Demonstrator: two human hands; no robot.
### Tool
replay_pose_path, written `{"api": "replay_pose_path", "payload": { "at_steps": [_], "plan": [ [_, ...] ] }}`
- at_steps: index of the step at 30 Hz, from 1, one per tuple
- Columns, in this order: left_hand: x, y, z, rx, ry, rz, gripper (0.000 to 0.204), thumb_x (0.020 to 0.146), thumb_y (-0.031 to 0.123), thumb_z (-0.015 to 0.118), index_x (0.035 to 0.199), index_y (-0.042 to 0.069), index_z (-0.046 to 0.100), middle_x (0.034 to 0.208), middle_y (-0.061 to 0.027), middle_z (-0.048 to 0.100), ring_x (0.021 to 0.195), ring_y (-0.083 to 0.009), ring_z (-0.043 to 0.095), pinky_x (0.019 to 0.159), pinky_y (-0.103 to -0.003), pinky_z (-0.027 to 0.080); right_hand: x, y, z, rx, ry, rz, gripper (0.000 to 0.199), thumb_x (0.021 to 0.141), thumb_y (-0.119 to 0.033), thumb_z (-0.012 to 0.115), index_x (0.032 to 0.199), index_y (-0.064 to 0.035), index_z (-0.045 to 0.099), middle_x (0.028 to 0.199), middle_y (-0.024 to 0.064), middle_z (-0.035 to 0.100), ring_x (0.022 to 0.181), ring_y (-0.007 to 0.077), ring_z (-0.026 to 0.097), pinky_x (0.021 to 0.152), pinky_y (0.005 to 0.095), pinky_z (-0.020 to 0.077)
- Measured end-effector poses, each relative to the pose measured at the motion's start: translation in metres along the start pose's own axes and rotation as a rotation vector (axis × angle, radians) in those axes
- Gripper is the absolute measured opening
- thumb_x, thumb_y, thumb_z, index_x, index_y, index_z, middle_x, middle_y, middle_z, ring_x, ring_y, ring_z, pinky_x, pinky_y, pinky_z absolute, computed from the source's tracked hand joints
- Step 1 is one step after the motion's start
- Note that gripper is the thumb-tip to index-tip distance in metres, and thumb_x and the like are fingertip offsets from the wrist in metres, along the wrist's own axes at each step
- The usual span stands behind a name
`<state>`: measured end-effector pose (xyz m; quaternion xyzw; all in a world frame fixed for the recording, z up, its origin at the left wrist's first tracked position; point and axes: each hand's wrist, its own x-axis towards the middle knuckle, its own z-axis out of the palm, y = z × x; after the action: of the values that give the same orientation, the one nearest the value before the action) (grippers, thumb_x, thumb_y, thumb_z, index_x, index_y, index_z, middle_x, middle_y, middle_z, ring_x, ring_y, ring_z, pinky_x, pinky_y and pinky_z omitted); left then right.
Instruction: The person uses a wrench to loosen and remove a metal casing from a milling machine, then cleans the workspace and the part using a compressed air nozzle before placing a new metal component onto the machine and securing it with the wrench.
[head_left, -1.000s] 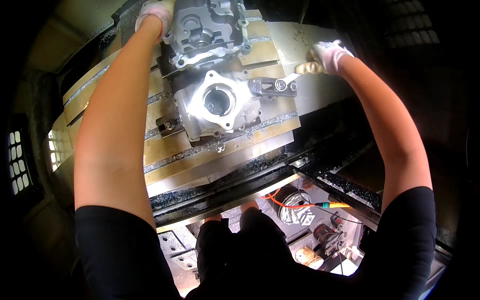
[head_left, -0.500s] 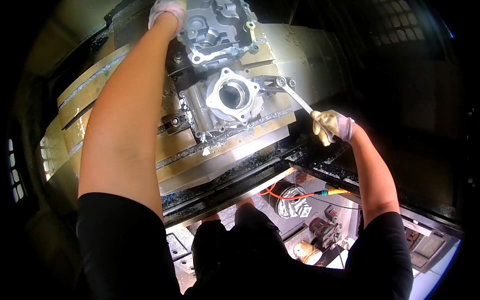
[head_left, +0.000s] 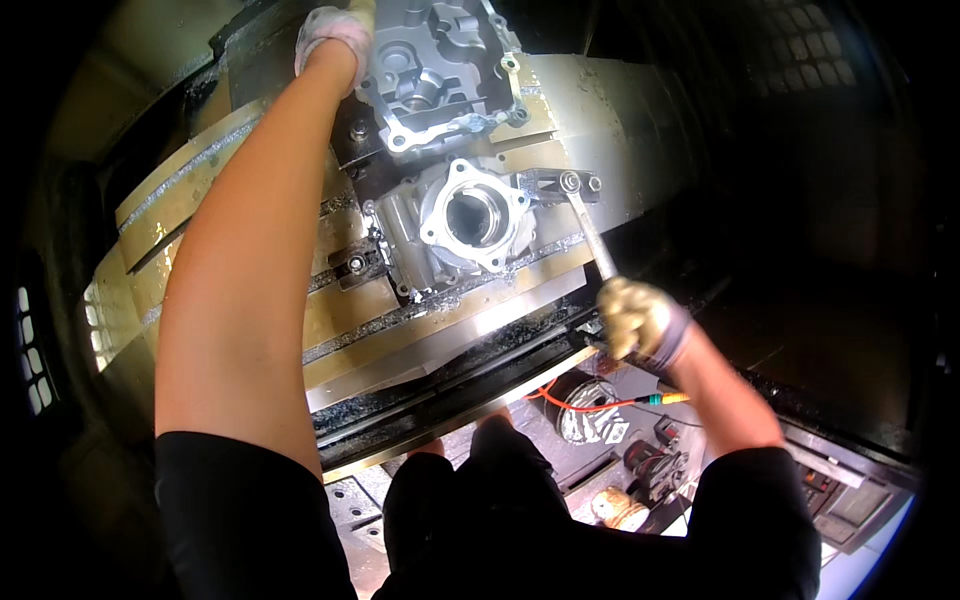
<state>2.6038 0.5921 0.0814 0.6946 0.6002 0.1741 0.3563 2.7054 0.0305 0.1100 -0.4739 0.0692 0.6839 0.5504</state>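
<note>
My gloved right hand (head_left: 640, 322) is wrapped round the lower end of a ring wrench (head_left: 592, 238). The wrench's ring end sits over a nut on a dark clamp bar (head_left: 545, 184), which reaches to the side of a grey metal housing (head_left: 405, 235) with a round flanged bore (head_left: 478, 217). Beyond it stands a second, larger grey casting (head_left: 435, 75) with an open, ribbed inside. My left hand (head_left: 338, 35), in a pale glove, rests at that casting's left edge; its fingers run out of the picture at the top, so their grip is hidden.
Both castings are fixed on a slotted machine table (head_left: 340, 325) strewn with metal chips. Another clamp (head_left: 357, 263) holds the left side. A metal sill (head_left: 460, 435) crosses in front of my legs. Below lie an orange hose (head_left: 575, 405), a bucket (head_left: 588, 425) and a control panel (head_left: 850, 495).
My right hand has swung the wrench handle down and to the left, toward me, while its ring stays on the nut. The left hand keeps its place by the casting.
</note>
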Motion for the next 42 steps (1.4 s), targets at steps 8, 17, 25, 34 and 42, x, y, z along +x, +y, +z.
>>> {"api": "replay_pose_path", "payload": {
  "at_steps": [8, 17, 25, 34, 42],
  "plan": [
    [-0.035, 0.008, -0.012, -0.193, 0.026, 0.08, 0.059, 0.099, 0.051, 0.059, 0.115, -0.003, 0.075, 0.12, -0.0265, 0.073, 0.117, -0.0383, 0.07, 0.098, -0.047, 0.053, 0.036, 0.048, 0.111, -0.061, 0.503, -0.142, 0.038, 0.111, -0.036, 0.043, 0.092, -0.0044, 0.054, 0.058, -0.0003, 0.037, 0.045, 0.0217, 0.047, 0.047, 0.0368, 0.0488],
    [-0.049, 0.01, -0.025, -0.007, 0.026, 0.166, 0.059, 0.099, 0.052, 0.058, 0.114, -0.003, 0.075, 0.12, -0.026, 0.073, 0.116, -0.0378, 0.07, 0.097, -0.046, 0.054, 0.035, 0.061, 0.078, -0.353, 0.389, -0.318, 0.049, 0.114, -0.04, 0.033, 0.093, -0.0019, 0.056, 0.055, -0.0026, 0.038, 0.04, 0.0167, 0.046, 0.042, 0.0295, 0.045],
    [-0.06, 0.015, -0.03, 0.031, 0.002, 0.178, 0.06, 0.099, 0.052, 0.056, 0.114, -0.003, 0.075, 0.119, -0.0256, 0.073, 0.116, -0.0374, 0.07, 0.097, -0.046, 0.054, -0.027, 0.082, 0.096, -0.644, -0.15, -0.185, 0.04, 0.107, -0.036, 0.052, 0.095, 0.0002, 0.064, 0.071, 0.0107, 0.067, 0.057, 0.015, 0.063, 0.051, 0.0284, 0.0484],
    [-0.068, 0.017, -0.029, 0.056, -0.025, 0.22, 0.06, 0.098, 0.053, 0.055, 0.113, -0.002, 0.075, 0.119, -0.0252, 0.073, 0.115, -0.0369, 0.071, 0.096, -0.045, 0.054, 0.119, 0.111, 0.14, -0.572, -0.076, 0.291, 0.047, 0.109, -0.037, 0.052, 0.092, 0.004, 0.067, 0.062, 0.0081, 0.059, 0.054, 0.0178, 0.061, 0.052, 0.03, 0.0488],
    [-0.069, 0.014, -0.037, 0.06, -0.026, 0.241, 0.061, 0.098, 0.053, 0.053, 0.112, -0.002, 0.075, 0.118, -0.0248, 0.073, 0.115, -0.0365, 0.071, 0.095, -0.045, 0.055, 0.144, 0.096, 0.095, -0.184, -0.217, 0.391, 0.046, 0.103, -0.033, 0.054, 0.126, 0.0066, 0.058, 0.097, 0.0175, 0.068, 0.07, 0.0213, 0.064, 0.057, 0.0394, 0.0577]
  ]
}}
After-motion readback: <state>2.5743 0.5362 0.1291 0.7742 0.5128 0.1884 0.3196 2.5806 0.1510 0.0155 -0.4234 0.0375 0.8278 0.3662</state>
